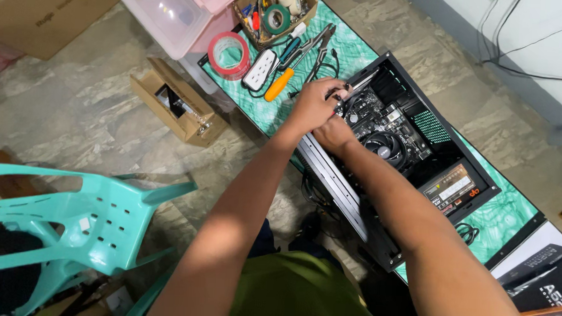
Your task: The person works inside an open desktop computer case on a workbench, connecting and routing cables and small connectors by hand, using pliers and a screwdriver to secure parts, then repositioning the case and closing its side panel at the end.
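A black computer case (349, 192) lies open on a table with a green mat (355, 44). Inside it are a motherboard (399, 128) with a round cooler (387, 147) and a power supply (455, 188). My left hand (315, 106) is over the board's near corner, its fingers closed on what looks like a slim grey metal tool (362, 86). My right hand (334, 134) rests just below it at the case's edge. Its fingers are hidden under the left hand.
On the mat lie an orange-handled screwdriver (279, 83), pliers (322, 46), a white power strip (260, 68), a red tape roll (229, 51) and a cardboard box of tools (273, 12). A teal plastic chair (82, 219) and an open carton (176, 100) stand on the floor.
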The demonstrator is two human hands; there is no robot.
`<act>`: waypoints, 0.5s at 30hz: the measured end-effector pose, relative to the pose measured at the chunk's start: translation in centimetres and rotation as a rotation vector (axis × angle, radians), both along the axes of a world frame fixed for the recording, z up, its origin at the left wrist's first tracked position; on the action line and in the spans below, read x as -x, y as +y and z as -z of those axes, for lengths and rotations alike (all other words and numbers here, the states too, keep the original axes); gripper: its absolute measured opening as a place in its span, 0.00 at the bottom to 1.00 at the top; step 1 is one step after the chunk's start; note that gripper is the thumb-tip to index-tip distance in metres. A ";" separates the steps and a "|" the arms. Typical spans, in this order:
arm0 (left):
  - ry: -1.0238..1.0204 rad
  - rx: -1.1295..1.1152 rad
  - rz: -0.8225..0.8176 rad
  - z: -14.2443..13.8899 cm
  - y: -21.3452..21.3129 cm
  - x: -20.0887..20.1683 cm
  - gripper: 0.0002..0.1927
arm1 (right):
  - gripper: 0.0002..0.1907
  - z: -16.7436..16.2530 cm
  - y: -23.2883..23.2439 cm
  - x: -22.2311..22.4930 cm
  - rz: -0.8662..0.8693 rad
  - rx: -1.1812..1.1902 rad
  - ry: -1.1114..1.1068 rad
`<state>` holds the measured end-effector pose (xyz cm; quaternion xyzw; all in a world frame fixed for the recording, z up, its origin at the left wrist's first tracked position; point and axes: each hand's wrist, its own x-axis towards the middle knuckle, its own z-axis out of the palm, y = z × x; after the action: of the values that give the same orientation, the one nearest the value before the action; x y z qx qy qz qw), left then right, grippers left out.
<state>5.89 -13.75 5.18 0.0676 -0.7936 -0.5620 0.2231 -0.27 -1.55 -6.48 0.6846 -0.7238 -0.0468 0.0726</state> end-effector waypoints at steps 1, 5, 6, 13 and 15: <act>-0.009 0.004 -0.007 0.1 0.1 0.0 0.09 | 0.10 0.0 0.2 0.1 0.002 -0.058 -0.040; 0.013 0.042 -0.006 0.4 0.2 0.1 0.10 | 0.09 0.3 0.7 0.6 -0.014 -0.041 -0.122; 0.019 0.040 -0.003 0.5 0.2 0.1 0.10 | 0.09 0.3 0.8 0.6 -0.013 -0.036 -0.157; -0.012 0.046 -0.022 0.4 0.3 -0.2 0.10 | 0.08 0.3 0.9 -0.2 0.009 -0.179 -0.037; -0.004 0.048 -0.024 0.2 0.2 -0.1 0.10 | 0.08 -0.3 1.2 0.4 -0.037 -0.053 -0.135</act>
<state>5.98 -13.58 4.94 0.0728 -0.8065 -0.5398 0.2300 -0.69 -0.38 -6.16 0.7010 -0.7129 -0.0183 0.0060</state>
